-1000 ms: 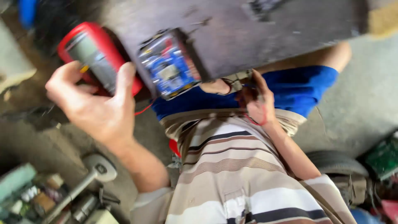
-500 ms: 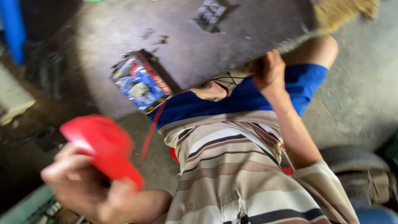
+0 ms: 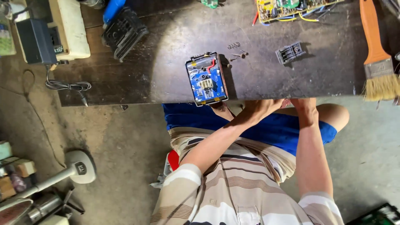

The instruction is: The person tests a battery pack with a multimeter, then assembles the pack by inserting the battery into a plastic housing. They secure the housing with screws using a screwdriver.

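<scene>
Head view, looking straight down: a dark, scuffed wooden desk (image 3: 125,79) fills the far half of the scene, and at its near edge lies an opened rectangular battery pack with a blue circuit board and a red wire on top (image 3: 206,79), one short end right at the edge. Both forearms reach to that edge just right of the pack. The left hand (image 3: 260,107) sits at the rim with its fingers tucked out of sight, so whether it grips anything cannot be told; the right hand (image 3: 305,106) is likewise half hidden at the rim, its grasp unreadable. A few small loose screws (image 3: 237,52) lie just beyond the pack, a small black plastic clip (image 3: 289,53) farther right, and a wood-handled paintbrush (image 3: 375,54) at the far right. A black ribbed housing (image 3: 124,32) rests far left, beside a cream box carrying a black adapter (image 3: 37,39). The pack seems at risk: a knock from either forearm could tip it off the edge onto the lap, and the screws could roll away.
</scene>
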